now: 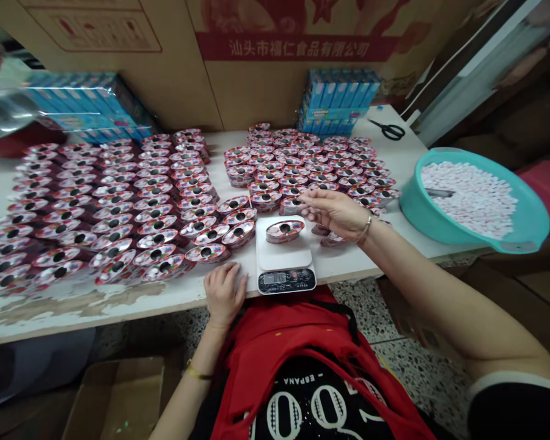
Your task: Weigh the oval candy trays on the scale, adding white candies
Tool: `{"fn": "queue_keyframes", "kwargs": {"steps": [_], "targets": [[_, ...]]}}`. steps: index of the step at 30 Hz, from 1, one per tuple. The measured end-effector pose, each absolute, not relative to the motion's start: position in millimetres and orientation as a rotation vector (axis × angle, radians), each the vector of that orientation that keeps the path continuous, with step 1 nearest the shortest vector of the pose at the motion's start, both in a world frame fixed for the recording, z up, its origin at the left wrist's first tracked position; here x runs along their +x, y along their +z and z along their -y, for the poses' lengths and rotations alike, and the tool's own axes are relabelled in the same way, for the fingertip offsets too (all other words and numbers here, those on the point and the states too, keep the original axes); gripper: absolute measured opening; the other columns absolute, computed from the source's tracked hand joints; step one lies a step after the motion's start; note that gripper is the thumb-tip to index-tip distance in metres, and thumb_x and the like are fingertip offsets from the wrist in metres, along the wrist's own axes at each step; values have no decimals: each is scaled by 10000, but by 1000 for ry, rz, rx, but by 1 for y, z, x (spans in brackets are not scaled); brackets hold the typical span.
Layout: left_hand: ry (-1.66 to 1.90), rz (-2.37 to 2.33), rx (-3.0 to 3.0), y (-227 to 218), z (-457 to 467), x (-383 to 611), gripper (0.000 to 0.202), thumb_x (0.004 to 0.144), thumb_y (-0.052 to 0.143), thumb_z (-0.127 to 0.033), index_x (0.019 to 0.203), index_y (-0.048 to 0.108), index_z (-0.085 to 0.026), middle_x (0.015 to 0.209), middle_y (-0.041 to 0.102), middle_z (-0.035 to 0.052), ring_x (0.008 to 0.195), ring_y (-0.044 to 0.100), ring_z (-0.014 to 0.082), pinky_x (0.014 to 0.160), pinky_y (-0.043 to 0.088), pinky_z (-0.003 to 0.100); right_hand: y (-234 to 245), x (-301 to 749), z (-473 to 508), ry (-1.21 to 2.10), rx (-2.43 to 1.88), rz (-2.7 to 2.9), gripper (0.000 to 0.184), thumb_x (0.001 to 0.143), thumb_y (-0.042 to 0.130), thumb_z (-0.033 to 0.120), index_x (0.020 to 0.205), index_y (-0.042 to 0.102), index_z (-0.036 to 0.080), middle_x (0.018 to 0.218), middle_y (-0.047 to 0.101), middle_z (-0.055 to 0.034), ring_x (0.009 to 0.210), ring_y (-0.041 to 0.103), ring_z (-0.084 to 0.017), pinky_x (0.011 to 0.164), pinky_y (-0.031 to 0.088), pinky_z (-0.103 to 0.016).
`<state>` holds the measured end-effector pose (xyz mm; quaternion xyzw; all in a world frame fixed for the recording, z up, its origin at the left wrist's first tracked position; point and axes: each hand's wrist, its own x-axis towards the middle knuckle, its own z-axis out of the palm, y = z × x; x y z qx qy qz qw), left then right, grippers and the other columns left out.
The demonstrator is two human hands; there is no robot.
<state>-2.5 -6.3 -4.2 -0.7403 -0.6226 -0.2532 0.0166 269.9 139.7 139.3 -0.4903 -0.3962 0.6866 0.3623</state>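
A small digital scale (286, 264) stands at the near edge of the white table (119, 296). One oval red-patterned container (285, 230) with a dark hole on top lies on its platform. My right hand (335, 212) hovers just right of that container, above other containers, fingers loosely curled and holding nothing I can see. My left hand (224, 292) rests flat on the table edge, left of the scale, fingers spread.
Several rows of the same oval containers (110, 208) cover the table's left and a second group (311, 165) lies behind the scale. A teal basin (476, 235) of small white pieces sits at right. Blue boxes (337, 101), scissors (389, 129) and cardboard stand behind.
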Motion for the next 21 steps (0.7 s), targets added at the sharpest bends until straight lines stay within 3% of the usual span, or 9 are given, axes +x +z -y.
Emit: {"fn": "queue_keyframes", "kwargs": {"steps": [4, 8, 14, 18, 21], "targets": [[-776, 1949, -2302, -4, 5, -2, 256, 855, 579, -328, 1070, 616, -195, 1055, 673, 86, 980, 582, 219, 901, 352, 372, 135, 288, -135, 1830, -1349, 885, 204, 669, 696, 41, 842, 638, 132, 812, 685, -53, 734, 658, -108, 651, 531, -185], [-761, 1980, -2304, -6, 5, -2, 259, 856, 575, -333, 1072, 616, -195, 1061, 670, 91, 989, 582, 222, 906, 356, 377, 130, 291, -126, 1750, -1327, 1006, 202, 724, 734, 198, 869, 604, 146, 766, 683, -41, 682, 676, -121, 604, 539, -201], [-826, 1949, -2315, 10, 6, 2, 269, 864, 561, -306, 1113, 586, -208, 1063, 647, 92, 996, 580, 226, 913, 373, 388, 130, 280, -121, 1543, -1273, 1196, 226, 752, 729, 295, 808, 552, 167, 558, 569, 33, 423, 517, -59, 350, 331, -156], [-969, 1778, -2397, 49, -22, 26, 467, 840, 602, -349, 1277, 483, -235, 1179, 595, 111, 1112, 540, 248, 966, 361, 408, 132, 273, -115, 1540, -1190, 1136, 225, 783, 688, 332, 873, 554, 175, 613, 571, 37, 408, 497, -50, 331, 280, -158], [-845, 1649, -2582, 76, -57, 55, 682, 803, 632, -463, 1383, 377, -211, 1288, 537, 146, 1199, 481, 292, 990, 342, 434, 132, 274, -101, 1537, -1181, 1052, 279, 780, 684, 393, 899, 555, 177, 670, 577, 32, 420, 503, -49, 344, 297, -158]]}}
